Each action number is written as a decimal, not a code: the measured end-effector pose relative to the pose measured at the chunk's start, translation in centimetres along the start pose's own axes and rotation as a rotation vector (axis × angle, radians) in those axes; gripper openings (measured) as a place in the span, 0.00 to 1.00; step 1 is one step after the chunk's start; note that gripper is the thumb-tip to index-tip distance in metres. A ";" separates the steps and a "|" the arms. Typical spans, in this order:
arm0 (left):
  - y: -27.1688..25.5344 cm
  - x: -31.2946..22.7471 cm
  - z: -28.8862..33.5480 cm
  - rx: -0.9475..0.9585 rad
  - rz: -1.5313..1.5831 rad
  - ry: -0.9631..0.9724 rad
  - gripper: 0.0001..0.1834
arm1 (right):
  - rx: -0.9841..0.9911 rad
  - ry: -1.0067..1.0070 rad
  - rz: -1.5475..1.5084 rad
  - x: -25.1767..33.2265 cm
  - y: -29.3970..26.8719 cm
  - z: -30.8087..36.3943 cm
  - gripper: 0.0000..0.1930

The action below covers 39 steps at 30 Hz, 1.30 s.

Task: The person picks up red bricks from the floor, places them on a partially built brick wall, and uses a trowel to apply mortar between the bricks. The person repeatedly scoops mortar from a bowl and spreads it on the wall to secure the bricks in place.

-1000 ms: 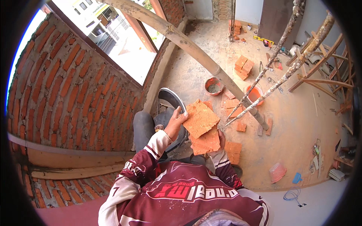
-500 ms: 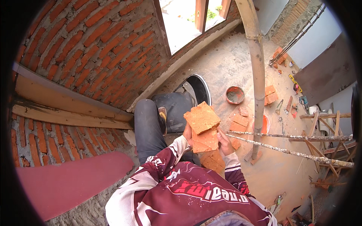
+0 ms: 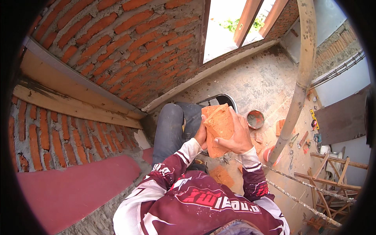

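Two rough orange bricks are between my hands, an upper brick [image 3: 218, 119] stacked over a lower brick [image 3: 214, 149]. My left hand [image 3: 201, 135] grips the left side of the stack, its fingers partly hidden behind it. On the right, my right hand [image 3: 239, 135] is wrapped round the upper brick, thumb pressed across its front face. Below the held pair, another orange brick [image 3: 221, 176] lies near my lap; what supports it is hidden.
To the right of my hands stands a round bucket [image 3: 255, 118] of grey mortar. A bamboo pole [image 3: 299, 90] rises beyond it. Tools and a yellow spirit level [image 3: 314, 119] lie on the floor farther right, near a wooden trestle [image 3: 333, 176]. A brick wall [image 3: 129, 43] with a window runs along the left.
My right hand has moved up from the lower brick's side onto the upper brick. The upper brick has turned and sits more upright. The whole view has shifted.
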<state>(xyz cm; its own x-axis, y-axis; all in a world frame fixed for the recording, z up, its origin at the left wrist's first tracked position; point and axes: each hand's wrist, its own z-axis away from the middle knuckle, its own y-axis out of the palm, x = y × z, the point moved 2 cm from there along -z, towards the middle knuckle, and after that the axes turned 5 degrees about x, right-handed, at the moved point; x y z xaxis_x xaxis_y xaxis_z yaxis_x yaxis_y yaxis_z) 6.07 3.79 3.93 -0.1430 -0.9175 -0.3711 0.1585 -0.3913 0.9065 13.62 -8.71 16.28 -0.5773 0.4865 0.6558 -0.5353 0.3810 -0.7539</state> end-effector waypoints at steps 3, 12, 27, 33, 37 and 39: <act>-1.4 -2.8 -0.5 0.013 0.086 0.001 0.52 | 0.013 0.079 -0.550 -0.2 0.2 -3.3 0.58; -6.3 -17.2 -4.0 -0.050 0.051 0.094 0.51 | 0.024 -0.074 -0.727 4.4 -4.7 -19.2 0.49; 9.3 -38.8 -1.2 -0.094 0.250 0.049 0.39 | 0.405 -0.361 -0.013 24.4 -17.3 -31.9 0.54; 15.8 -44.9 1.1 0.273 0.241 0.033 0.39 | 0.612 -0.734 0.658 33.8 -24.5 -37.0 0.55; 19.9 -47.3 1.9 0.369 0.179 0.048 0.39 | 0.762 -0.911 0.750 38.5 -25.6 -39.0 0.56; 21.4 -47.8 2.4 0.373 0.154 0.079 0.39 | 0.859 -0.964 0.747 39.8 -25.9 -39.6 0.57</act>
<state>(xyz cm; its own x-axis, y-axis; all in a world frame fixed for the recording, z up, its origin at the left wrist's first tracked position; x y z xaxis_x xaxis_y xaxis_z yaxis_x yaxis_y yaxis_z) 13.94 39.49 41.53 -0.0676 -0.9716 -0.2269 -0.1954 -0.2101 0.9580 28.88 31.90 60.27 -0.8664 -0.4691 0.1710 0.0680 -0.4501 -0.8904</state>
